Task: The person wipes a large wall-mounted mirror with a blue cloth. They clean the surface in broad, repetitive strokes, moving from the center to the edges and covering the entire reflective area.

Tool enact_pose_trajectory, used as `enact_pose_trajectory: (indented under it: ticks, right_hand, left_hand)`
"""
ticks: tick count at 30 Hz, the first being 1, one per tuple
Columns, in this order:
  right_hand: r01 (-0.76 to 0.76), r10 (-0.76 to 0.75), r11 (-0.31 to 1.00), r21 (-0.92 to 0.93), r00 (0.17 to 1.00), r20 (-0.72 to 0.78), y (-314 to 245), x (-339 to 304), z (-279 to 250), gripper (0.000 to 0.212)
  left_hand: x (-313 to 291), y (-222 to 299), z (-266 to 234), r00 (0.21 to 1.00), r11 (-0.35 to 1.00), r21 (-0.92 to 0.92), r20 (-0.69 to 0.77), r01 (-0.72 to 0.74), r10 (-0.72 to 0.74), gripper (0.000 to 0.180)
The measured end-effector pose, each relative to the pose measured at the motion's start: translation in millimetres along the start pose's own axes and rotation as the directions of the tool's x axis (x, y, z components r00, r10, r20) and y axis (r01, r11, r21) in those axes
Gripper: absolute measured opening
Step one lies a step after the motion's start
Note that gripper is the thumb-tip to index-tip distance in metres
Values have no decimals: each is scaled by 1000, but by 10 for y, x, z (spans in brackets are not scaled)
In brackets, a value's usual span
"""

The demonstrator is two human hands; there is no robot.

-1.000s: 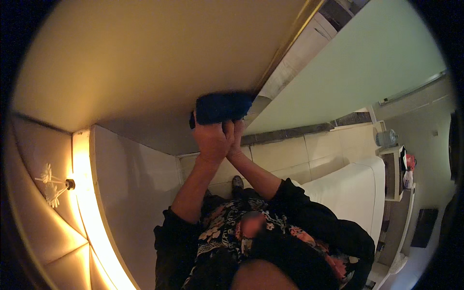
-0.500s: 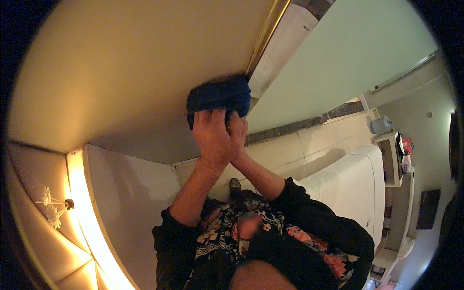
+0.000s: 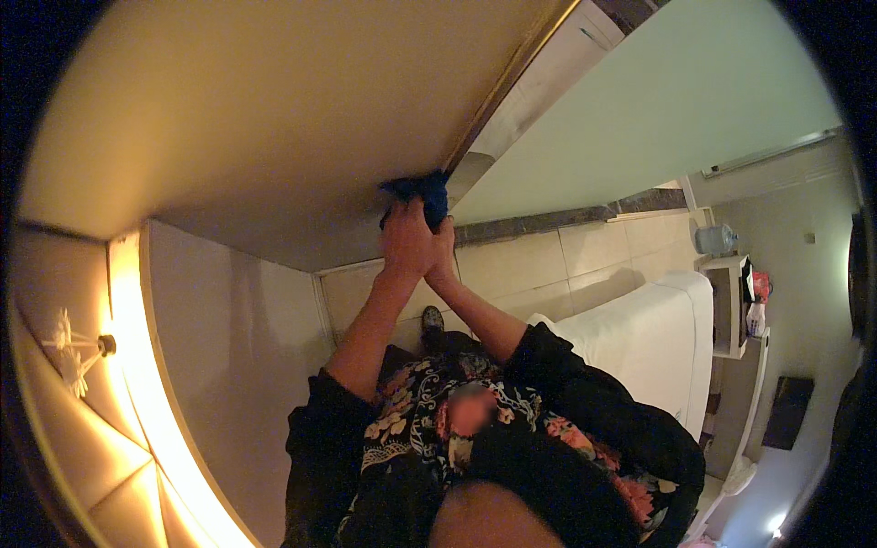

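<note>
A dark blue cloth (image 3: 426, 190) is bunched against a smooth beige panel (image 3: 274, 119), close to the panel's right edge with its gold trim. My left hand (image 3: 405, 245) grips the cloth from below, fingers bent into it. Right beside it and partly behind it, my right hand (image 3: 442, 248) is also closed at the cloth; most of its fingers are hidden. Both forearms reach up from dark sleeves, and the wrists nearly touch.
A pale green panel (image 3: 630, 100) slants off to the right of the trim. Light floor tiles (image 3: 521, 260) lie below, beside a white-covered bed (image 3: 639, 342). Shelves (image 3: 728, 310) and a water bottle (image 3: 716, 239) stand at far right. A glowing light strip (image 3: 137, 338) runs at left.
Both hands and the cloth have moved down along the panel's edge, nearer to my body. The cloth now looks more crumpled and shows less of itself. The view has shifted slightly.
</note>
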State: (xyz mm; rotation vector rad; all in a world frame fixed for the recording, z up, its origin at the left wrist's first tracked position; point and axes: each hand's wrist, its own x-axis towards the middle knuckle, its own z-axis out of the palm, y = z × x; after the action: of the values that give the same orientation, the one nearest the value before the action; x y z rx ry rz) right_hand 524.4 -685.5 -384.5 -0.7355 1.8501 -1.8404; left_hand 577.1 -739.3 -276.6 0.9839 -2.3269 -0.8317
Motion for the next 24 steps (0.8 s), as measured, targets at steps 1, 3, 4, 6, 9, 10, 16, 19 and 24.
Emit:
enact_pose_trajectory:
  ticks: [1, 3, 4, 6, 9, 10, 16, 19, 24]
  right_hand:
    - [-2, 8, 991, -132, 999, 43, 46, -8, -27, 30]
    - [-34, 85, 935, -354, 988, 129, 136, -44, -71, 30]
    - [-65, 152, 891, -449, 975, 160, 162, -60, -109, 30]
    - [-110, 289, 769, -630, 938, 189, 208, -63, -219, 31]
    - [-135, 324, 835, -533, 904, 279, 97, -184, -335, 31]
    - [-147, 305, 889, -433, 897, 320, 55, -279, -388, 32]
    - [-227, 399, 830, -510, 880, 258, 388, -641, -1284, 35]
    - [-514, 601, 755, -407, 791, 117, 494, -773, -1626, 35]
    - [-703, 770, 591, -396, 638, 17, 685, -1006, -2062, 35]
  left_hand:
    - [11, -72, 87, 999, 999, -5, 29, 31, -31, 43]
    - [9, -230, 252, 994, 995, -39, 73, 88, -85, 44]
    - [1, -302, 332, 991, 991, -71, 89, 111, -104, 45]
    - [-32, -428, 526, 975, 982, -96, 165, 165, -148, 46]
    - [-92, -750, 859, 942, 962, -66, 232, 265, -244, 48]
    - [-147, -916, 1014, 940, 953, -69, 202, 294, -276, 48]
    - [-113, -850, 1245, 939, 939, 22, -38, 343, -342, 37]
    - [-71, -579, 944, 940, 949, -32, -132, 313, -315, 33]
    - [44, -72, 332, 948, 946, -190, -130, 263, -290, 40]
